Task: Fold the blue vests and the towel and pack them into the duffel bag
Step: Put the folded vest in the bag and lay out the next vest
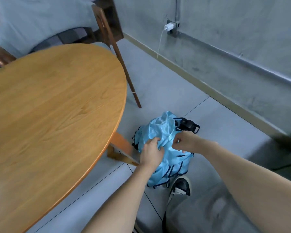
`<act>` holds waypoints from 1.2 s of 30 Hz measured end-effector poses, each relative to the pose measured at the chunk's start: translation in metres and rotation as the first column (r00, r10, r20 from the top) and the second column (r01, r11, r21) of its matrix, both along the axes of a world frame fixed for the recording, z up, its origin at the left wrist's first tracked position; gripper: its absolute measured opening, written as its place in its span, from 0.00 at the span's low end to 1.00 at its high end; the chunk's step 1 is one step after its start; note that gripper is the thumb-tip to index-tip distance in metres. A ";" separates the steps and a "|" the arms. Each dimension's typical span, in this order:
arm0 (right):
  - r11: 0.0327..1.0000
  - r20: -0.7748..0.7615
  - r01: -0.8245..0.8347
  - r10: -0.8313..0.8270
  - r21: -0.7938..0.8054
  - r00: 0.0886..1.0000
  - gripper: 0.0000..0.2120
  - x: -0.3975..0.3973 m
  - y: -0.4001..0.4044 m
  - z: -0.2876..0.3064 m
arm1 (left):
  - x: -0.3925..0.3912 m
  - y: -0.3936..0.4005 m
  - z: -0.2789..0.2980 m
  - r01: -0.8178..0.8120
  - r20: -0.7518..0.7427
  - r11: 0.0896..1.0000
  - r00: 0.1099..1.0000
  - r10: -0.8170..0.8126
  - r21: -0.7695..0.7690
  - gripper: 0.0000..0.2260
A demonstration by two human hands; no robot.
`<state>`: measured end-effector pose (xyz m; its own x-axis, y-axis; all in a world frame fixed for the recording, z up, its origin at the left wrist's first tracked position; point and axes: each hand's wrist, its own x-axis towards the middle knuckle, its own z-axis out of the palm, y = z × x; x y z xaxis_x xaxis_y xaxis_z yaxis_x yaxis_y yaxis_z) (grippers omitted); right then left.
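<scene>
Grey tiled floor (pixel 175 101) beside round wooden table (pixel 49 115); left hand (pixel 151 153) and right hand (pixel 183 142) both clutch bunched blue vests (pixel 161 128) over black duffel bag (pixel 186 125).

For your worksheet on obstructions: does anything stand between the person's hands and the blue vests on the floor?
Nothing visible does. The left hand and right hand already grip the blue vests, which lie on the floor beside the round table, heaped over a dark bag.

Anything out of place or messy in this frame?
Yes: the blue vests sit in a crumpled, unfolded heap on the floor beside the table, gripped by the left hand and right hand. No towel is visible.
</scene>
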<state>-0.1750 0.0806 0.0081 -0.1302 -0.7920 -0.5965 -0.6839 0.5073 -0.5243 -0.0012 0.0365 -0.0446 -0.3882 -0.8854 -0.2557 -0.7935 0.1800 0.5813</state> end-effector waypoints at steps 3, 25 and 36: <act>0.999 -0.009 0.008 -0.007 0.049 1.000 0.05 -0.013 -0.008 -0.015 | -0.011 -0.015 -0.019 -0.016 0.060 1.000 0.998 0.015 0.025 0.19; 0.984 -0.085 -0.045 0.061 0.172 0.995 0.19 -0.023 -0.014 0.008 | -0.014 -0.042 -0.007 -0.102 0.057 0.994 0.993 0.100 0.027 0.06; 0.996 -0.171 0.019 -0.035 -0.092 0.985 0.41 -0.003 0.008 0.030 | -0.016 -0.015 0.122 -0.118 -0.271 0.976 0.960 0.066 -0.181 0.10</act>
